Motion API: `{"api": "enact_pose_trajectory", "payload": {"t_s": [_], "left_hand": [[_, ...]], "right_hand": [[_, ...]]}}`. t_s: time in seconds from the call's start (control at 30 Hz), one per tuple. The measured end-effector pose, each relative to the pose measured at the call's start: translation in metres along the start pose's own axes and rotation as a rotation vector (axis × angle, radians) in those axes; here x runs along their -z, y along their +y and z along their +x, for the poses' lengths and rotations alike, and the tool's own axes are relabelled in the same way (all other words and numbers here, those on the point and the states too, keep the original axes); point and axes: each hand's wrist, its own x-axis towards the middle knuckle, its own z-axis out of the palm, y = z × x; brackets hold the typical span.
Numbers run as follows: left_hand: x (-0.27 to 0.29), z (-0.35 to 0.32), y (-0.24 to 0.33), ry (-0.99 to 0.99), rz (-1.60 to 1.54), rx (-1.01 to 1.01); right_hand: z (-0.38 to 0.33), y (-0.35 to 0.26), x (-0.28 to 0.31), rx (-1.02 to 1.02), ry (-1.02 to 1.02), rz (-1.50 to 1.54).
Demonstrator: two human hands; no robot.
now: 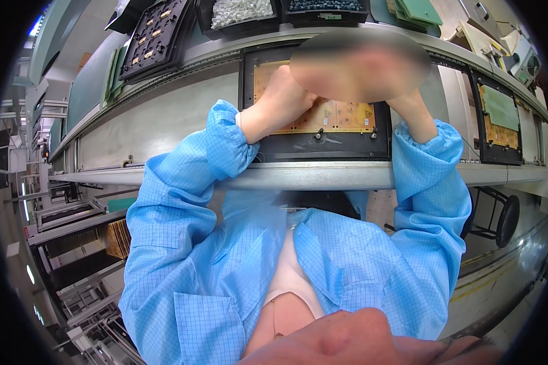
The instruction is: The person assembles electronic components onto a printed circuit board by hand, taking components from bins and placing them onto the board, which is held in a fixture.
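A yellow-brown circuit board panel (347, 121) lies in a black frame (323, 149) on the conveyor before me. My left hand (281, 100) reaches over the panel's left part, its wrist bent inward. From the right, my right hand (413, 109) comes in over the frame's right side. A blurred oval covers the fingers of both hands and the far part of the panel. Whatever the fingers hold or touch there is hidden. Small dark pegs (318, 134) stand along the frame's near edge.
Beyond the conveyor are a bin of white parts (242, 11), a bin of dark blue parts (326, 6) and a black tray (158, 36). Another framed board (499, 131) with a green sheet sits to the right. A metal rail (310, 176) runs along the near side. A round black stool (506, 220) stands below right.
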Motion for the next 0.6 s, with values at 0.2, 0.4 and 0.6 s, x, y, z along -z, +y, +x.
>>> {"api": "enact_pose_trajectory", "payload": {"t_s": [0.2,0.4,0.6], "left_hand": [[-0.004,-0.001,-0.002,0.126,0.135,-0.019],[-0.009,-0.004,-0.005,0.140,-0.013,0.017],[-0.015,-0.006,-0.008,0.231,0.020,-0.059]], "right_hand": [[0.005,0.001,-0.001,0.050,0.007,-0.004],[0.003,-0.007,0.000,-0.039,-0.033,-0.035],[0.002,-0.008,0.000,-0.026,-0.046,-0.086]]}}
